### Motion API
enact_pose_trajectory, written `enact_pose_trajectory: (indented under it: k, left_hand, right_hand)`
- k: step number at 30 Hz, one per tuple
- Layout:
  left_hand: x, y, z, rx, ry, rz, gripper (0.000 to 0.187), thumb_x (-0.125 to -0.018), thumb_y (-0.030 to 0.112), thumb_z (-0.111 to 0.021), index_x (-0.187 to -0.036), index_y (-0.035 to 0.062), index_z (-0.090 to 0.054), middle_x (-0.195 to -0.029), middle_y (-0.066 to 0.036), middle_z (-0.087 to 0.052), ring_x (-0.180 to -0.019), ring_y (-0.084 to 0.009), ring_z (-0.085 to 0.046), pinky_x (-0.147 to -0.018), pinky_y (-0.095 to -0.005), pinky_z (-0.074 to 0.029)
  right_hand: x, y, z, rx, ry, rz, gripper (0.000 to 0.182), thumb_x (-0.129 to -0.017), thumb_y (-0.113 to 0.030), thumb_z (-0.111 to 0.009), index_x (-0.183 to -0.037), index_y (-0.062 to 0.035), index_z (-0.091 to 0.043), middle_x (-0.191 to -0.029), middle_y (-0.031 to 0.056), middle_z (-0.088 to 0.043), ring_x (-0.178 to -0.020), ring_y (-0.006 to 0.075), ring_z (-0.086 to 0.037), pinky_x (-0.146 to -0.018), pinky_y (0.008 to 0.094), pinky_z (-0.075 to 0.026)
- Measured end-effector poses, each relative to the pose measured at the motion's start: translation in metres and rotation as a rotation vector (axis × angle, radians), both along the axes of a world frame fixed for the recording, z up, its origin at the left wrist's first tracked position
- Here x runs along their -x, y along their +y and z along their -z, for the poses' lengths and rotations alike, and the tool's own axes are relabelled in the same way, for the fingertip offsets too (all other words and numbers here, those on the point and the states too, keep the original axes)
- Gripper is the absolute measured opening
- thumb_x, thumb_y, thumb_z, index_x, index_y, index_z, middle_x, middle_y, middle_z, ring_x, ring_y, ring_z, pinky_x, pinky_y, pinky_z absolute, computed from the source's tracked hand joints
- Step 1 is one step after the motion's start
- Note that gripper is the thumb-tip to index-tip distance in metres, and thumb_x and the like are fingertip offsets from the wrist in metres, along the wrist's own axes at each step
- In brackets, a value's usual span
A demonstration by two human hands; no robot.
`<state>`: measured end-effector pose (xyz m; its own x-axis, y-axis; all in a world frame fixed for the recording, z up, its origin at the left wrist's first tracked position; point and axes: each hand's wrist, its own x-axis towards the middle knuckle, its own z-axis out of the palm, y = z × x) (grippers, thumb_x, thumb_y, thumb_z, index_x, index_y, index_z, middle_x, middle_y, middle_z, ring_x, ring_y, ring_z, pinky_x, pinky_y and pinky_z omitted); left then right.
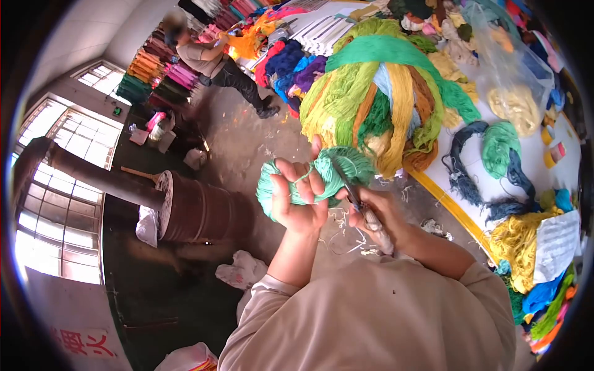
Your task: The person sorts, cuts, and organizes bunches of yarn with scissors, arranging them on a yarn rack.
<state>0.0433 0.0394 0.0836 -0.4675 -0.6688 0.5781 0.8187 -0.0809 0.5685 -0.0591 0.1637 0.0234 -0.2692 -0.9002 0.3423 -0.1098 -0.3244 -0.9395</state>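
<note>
My left hand (pixel 301 196) is wrapped round a skein of mint-green yarn (pixel 346 168), which bulges out on both sides of the fingers. In my right hand (pixel 382 217) is a pair of scissors (pixel 350 188) with cloth-wrapped handles. Its dark blades point up and lie against the right part of the skein. Just beyond my hands, a large pile of lime, yellow, brown and blue yarn (pixel 403 117) with a green band (pixel 391 52) across it rests on the white table (pixel 461 185).
At the left stands a rusty barrel (pixel 192 207) with a stovepipe (pixel 99 179). A co-worker (pixel 207 59) stands at the back handling orange yarn (pixel 250 42). More skeins, a plastic bag (pixel 510 68) and a paper sheet (pixel 555 246) lie on the right.
</note>
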Motion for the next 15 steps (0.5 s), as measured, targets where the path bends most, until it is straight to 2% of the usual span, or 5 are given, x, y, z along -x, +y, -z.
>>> enact_pose_trajectory:
  k: [5, 8, 10, 13, 15]
  left_hand:
    - [-0.016, -0.006, 0.008, -0.089, -0.112, 0.149, 0.039, -0.104, 0.043, -0.043, -0.082, 0.0102, -0.043, -0.051, 0.001, -0.043, -0.045, -0.0139, -0.049, -0.115, -0.053, -0.031]
    - [-0.015, -0.005, 0.011, -0.088, -0.144, 0.14, 0.041, -0.103, 0.046, -0.041, -0.083, 0.0106, -0.043, -0.05, 0.001, -0.041, -0.045, -0.0152, -0.048, -0.112, -0.0544, -0.033]
    - [-0.014, -0.008, 0.01, -0.158, -0.163, 0.098, 0.041, -0.104, 0.047, -0.04, -0.084, 0.0108, -0.044, -0.049, 0.002, -0.039, -0.045, -0.0158, -0.047, -0.11, -0.0558, -0.034]
    - [-0.021, -0.017, 0.017, -0.16, -0.186, 0.17, 0.042, -0.102, 0.049, -0.042, -0.086, 0.0105, -0.046, -0.049, 0.001, -0.04, -0.048, -0.0165, -0.05, -0.111, -0.0566, -0.033]
    - [-0.026, -0.006, 0.032, -0.181, -0.279, 0.099, 0.046, -0.099, 0.052, -0.049, -0.084, 0.0093, -0.046, -0.049, 0.0, -0.043, -0.049, -0.0172, -0.054, -0.064, -0.0342, -0.052]
  right_hand:
    - [0.005, 0.002, 0.001, -0.153, 0.009, -0.127, 0.028, -0.088, -0.011, -0.072, -0.114, -0.0061, -0.063, -0.072, 0.0009, -0.061, -0.06, 0.0076, -0.058, -0.052, 0.0268, -0.047]
    - [0.001, 0.0, -0.005, 0.041, 0.155, -0.033, 0.024, -0.092, -0.018, -0.069, -0.111, -0.0049, -0.064, -0.074, 0.001, -0.063, -0.059, 0.0069, -0.058, -0.05, 0.0269, -0.046]
    - [-0.005, 0.007, -0.008, -0.147, -0.138, -0.147, 0.023, -0.094, -0.023, -0.067, -0.108, -0.005, -0.065, -0.073, 0.0017, -0.063, -0.056, 0.0086, -0.057, -0.05, 0.0274, -0.047]
    - [-0.007, 0.012, -0.003, -0.205, -0.14, -0.179, 0.027, -0.097, -0.029, -0.062, -0.106, -0.0036, -0.065, -0.069, 0.0021, -0.061, -0.056, 0.01, -0.056, -0.053, 0.0276, -0.047]
    - [-0.006, 0.009, -0.001, -0.176, -0.146, -0.179, 0.03, -0.099, -0.03, -0.057, -0.106, -0.0017, -0.064, -0.067, 0.0035, -0.06, -0.059, 0.0112, -0.057, -0.056, 0.0285, -0.047]
